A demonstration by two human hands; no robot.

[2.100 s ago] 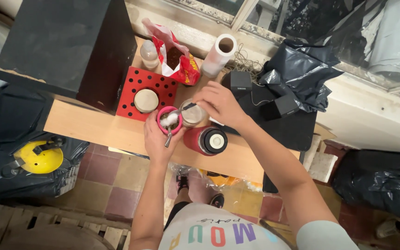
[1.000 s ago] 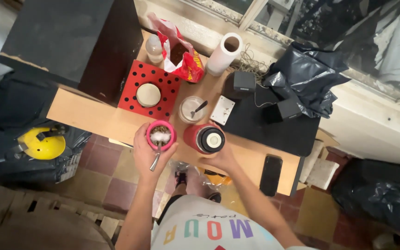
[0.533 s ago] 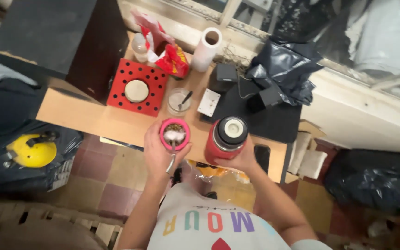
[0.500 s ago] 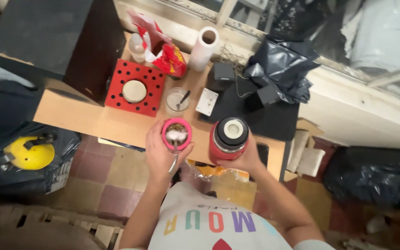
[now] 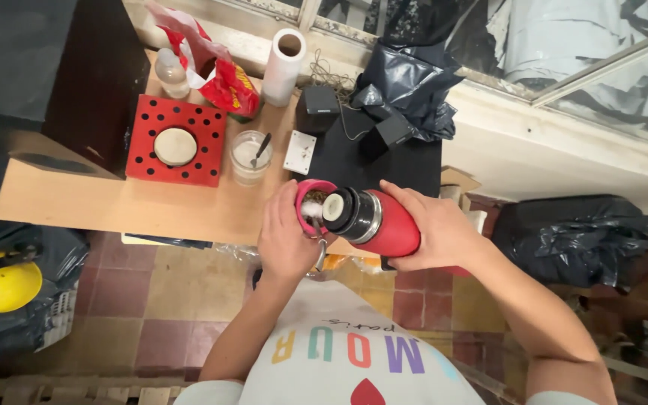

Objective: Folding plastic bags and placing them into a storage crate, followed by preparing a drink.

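Cluttered home corner: tiled floor, wooden table, windowsill.

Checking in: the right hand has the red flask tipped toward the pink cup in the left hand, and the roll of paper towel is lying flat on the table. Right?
Not quite. In the head view the paper towel roll stands upright on its end at the back of the table, its hollow core facing up. The rest holds: the right hand tips the red flask toward the pink cup held by the left hand.

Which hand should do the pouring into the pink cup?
Probably the right hand: it already grips the red flask, tipped with its mouth at the pink cup. The left hand is wrapped around that cup, steadying it.
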